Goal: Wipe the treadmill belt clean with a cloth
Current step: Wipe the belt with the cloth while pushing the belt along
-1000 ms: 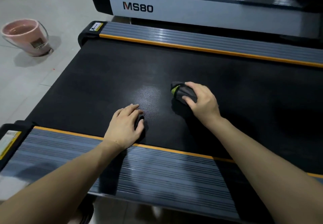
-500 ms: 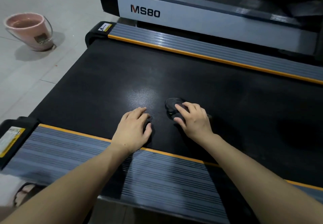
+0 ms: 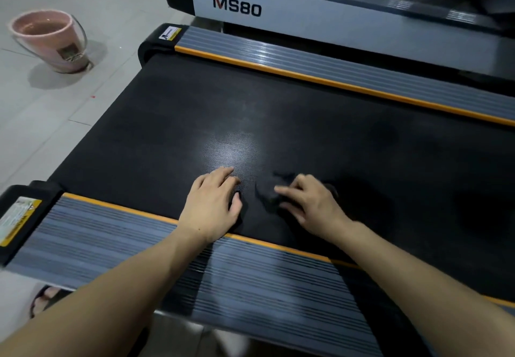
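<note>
Wiping looks midway: no clear clean or dirty line shows on the belt point(image 3: 172, 139), and most of it lies beyond reach. The right hand point(image 3: 309, 203) grasps the dark cloth point(image 3: 267, 192) under its fingertips, near the front rail. The left hand point(image 3: 214, 203) presses flat just beside it, released.

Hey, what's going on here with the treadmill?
A person is leaning over a treadmill and cleaning its black belt by hand. The right hand presses a dark cloth onto the belt near the close edge, though the picture is blurred there. The left hand rests flat on the belt beside it, holding nothing. A pink bucket stands on the floor past the treadmill's end.
</note>
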Demonstrator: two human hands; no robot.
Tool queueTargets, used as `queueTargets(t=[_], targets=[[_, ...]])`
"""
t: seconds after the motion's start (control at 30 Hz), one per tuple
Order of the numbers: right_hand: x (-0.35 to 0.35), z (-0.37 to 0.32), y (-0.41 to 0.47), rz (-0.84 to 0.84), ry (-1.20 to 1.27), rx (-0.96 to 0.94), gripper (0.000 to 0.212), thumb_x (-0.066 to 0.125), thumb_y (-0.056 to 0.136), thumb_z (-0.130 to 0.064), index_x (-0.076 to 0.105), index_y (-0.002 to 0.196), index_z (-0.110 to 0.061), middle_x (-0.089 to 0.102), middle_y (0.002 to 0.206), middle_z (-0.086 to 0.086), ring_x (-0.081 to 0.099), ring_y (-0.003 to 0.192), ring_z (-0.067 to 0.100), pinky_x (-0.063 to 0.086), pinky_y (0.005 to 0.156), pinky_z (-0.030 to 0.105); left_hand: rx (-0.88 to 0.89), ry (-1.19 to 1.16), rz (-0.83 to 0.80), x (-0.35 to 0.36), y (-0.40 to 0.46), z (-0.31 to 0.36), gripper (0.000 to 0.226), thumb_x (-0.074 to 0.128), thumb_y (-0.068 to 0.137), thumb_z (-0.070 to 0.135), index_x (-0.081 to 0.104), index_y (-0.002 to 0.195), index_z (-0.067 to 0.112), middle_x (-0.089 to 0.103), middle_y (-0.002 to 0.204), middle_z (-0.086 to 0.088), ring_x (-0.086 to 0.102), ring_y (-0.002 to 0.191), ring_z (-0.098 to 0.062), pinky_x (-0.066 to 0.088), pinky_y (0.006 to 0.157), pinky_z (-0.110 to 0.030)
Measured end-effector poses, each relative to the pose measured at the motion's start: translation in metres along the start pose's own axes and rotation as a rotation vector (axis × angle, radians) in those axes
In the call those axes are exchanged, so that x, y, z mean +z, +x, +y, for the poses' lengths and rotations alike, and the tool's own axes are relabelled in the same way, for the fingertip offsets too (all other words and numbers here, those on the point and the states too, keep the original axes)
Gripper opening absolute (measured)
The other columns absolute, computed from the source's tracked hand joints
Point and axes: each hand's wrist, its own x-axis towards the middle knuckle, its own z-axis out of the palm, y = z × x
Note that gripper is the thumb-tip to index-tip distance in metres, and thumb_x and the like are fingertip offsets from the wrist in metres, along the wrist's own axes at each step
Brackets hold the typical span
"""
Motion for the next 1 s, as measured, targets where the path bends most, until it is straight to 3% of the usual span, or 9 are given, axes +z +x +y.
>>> queueTargets(t=[0.07, 0.17, 0.33, 0.47, 0.53, 0.63, 0.7, 0.9, 1.0], targets=[[-0.007, 0.000, -0.006, -0.051, -0.019, -0.100, 0.037, 0.072, 0.090, -0.031, 0.069, 0.125, -0.019, 0.057, 0.096, 0.005, 0.051, 0.084, 0.020, 0.043, 0.077, 0.025, -0.001, -0.008, -0.005, -0.001, 0.000, -0.001, 0.034, 0.050, 0.092, 0.034, 0.065, 0.120, 0.022, 0.055, 0.142, 0.001, 0.047, 0.136, -0.017, 0.033, 0.112, -0.037], [-0.014, 0.010, 0.010, -0.104, -0.164, -0.155, 0.038, 0.062, 0.095, -0.041, 0.065, 0.129, -0.025, 0.059, 0.106, 0.002, 0.053, 0.089, 0.023, 0.046, 0.079, 0.035, 0.010, -0.011, -0.032, -0.002, 0.000, -0.002, 0.039, 0.046, 0.089, 0.033, 0.065, 0.121, 0.022, 0.055, 0.141, -0.001, 0.048, 0.135, -0.019, 0.035, 0.112, -0.039], [-0.015, 0.001, -0.007, -0.061, -0.237, -0.069, 0.046, 0.057, 0.095, -0.054, 0.059, 0.137, -0.034, 0.057, 0.114, 0.001, 0.053, 0.098, 0.023, 0.043, 0.086, 0.040, -0.039, -0.017, -0.074, -0.008, -0.001, -0.007, 0.043, 0.045, 0.086, 0.033, 0.065, 0.123, 0.024, 0.055, 0.141, -0.001, 0.047, 0.135, -0.019, 0.037, 0.110, -0.040], [-0.005, 0.007, 0.003, -0.077, -0.214, -0.031, 0.040, 0.058, 0.093, -0.046, 0.063, 0.131, -0.032, 0.056, 0.103, 0.002, 0.054, 0.085, 0.022, 0.046, 0.070, 0.039, -0.023, 0.050, -0.083, -0.016, 0.001, -0.022, 0.047, 0.038, 0.088, 0.037, 0.065, 0.124, 0.024, 0.057, 0.138, 0.000, 0.050, 0.132, -0.019, 0.040, 0.108, -0.041], [0.000, 0.015, 0.026, -0.063, -0.211, 0.061, 0.038, 0.058, 0.092, -0.047, 0.065, 0.125, -0.031, 0.055, 0.099, 0.004, 0.057, 0.082, 0.025, 0.052, 0.066, 0.040, -0.031, 0.081, -0.084, -0.017, -0.002, -0.034, 0.047, 0.034, 0.089, 0.039, 0.065, 0.122, 0.024, 0.057, 0.138, 0.000, 0.049, 0.133, -0.020, 0.040, 0.108, -0.042], [-0.001, 0.027, 0.068, -0.068, -0.171, 0.384, 0.039, 0.058, 0.094, -0.049, 0.059, 0.130, -0.034, 0.054, 0.108, 0.003, 0.058, 0.101, 0.026, 0.055, 0.080, 0.043, -0.093, 0.090, -0.067, -0.015, -0.008, -0.042, 0.043, 0.034, 0.092, 0.038, 0.065, 0.117, 0.023, 0.057, 0.136, 0.000, 0.047, 0.136, -0.021, 0.039, 0.109, -0.043], [0.003, 0.023, 0.078, -0.086, -0.162, 0.443, 0.038, 0.058, 0.095, -0.048, 0.058, 0.130, -0.032, 0.055, 0.110, 0.004, 0.060, 0.102, 0.027, 0.054, 0.082, 0.042, -0.104, 0.086, -0.050, -0.013, -0.007, -0.040, 0.039, 0.037, 0.092, 0.036, 0.064, 0.118, 0.023, 0.057, 0.136, 0.000, 0.045, 0.137, -0.021, 0.037, 0.111, -0.044], [-0.003, -0.039, -0.003, -0.221, 0.037, -0.020, 0.032, 0.053, 0.096, -0.047, 0.062, 0.123, -0.031, 0.058, 0.099, 0.000, 0.063, 0.078, 0.023, 0.054, 0.060, 0.033, -0.085, 0.052, -0.064, -0.015, -0.004, -0.040, 0.041, 0.038, 0.092, 0.035, 0.063, 0.122, 0.022, 0.055, 0.137, 0.001, 0.042, 0.139, -0.019, 0.035, 0.113, -0.043], [-0.001, -0.032, 0.005, -0.168, -0.042, -0.158, 0.028, 0.061, 0.095, -0.043, 0.066, 0.119, -0.030, 0.057, 0.098, 0.000, 0.059, 0.077, 0.019, 0.049, 0.056, 0.030, -0.052, 0.065, -0.074, -0.017, -0.005, -0.043, 0.043, 0.037, 0.091, 0.036, 0.062, 0.123, 0.024, 0.055, 0.138, 0.001, 0.042, 0.140, -0.020, 0.036, 0.112, -0.042]])
